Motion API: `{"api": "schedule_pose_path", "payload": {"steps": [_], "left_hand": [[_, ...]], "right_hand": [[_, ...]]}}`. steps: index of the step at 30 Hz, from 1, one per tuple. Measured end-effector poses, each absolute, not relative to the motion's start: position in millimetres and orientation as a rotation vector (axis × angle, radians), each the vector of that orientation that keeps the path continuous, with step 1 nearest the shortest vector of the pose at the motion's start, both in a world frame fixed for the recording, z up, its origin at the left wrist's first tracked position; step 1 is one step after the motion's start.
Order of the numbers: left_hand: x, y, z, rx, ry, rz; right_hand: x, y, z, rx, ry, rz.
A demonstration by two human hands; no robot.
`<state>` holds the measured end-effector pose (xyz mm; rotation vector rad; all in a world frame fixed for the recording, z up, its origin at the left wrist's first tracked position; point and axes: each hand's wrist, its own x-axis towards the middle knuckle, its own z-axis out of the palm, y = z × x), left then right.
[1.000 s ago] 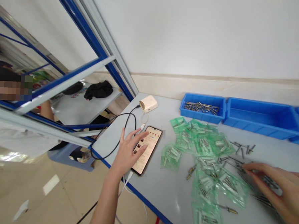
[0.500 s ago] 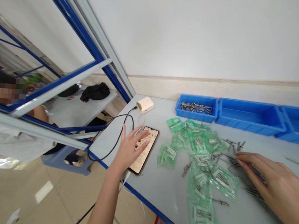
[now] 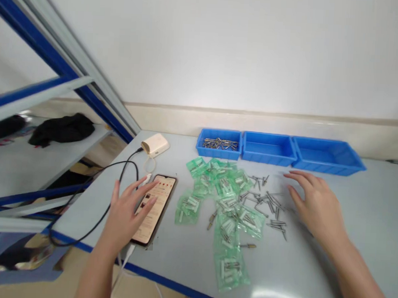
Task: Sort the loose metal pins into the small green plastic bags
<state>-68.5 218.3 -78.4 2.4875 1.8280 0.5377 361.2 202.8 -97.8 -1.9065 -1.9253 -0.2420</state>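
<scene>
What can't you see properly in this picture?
- Phone, head view: the left hand covers its near left part, and the words on the screen are too small to read.
- Green bags: the small parts inside are too small to name.
- Table: the picture's bottom and right edges cut it off.
- Right hand: whether its palm touches the pins cannot be told.
</scene>
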Motion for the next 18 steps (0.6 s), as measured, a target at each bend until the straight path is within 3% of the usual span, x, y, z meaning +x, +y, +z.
{"api": "schedule_pose_path", "payload": {"steps": [8, 18], "left_hand": [[-16.9, 223.8, -65.2, 2.564, 1.627, 0.68], [125.2, 253.3, -49.3, 2.638, 1.169, 0.729]], "right_hand": [[355.8, 207.9, -99.5, -1.831, -2.072, -0.01], [326.0, 215.7, -103.3, -1.859, -2.11, -0.128]]}}
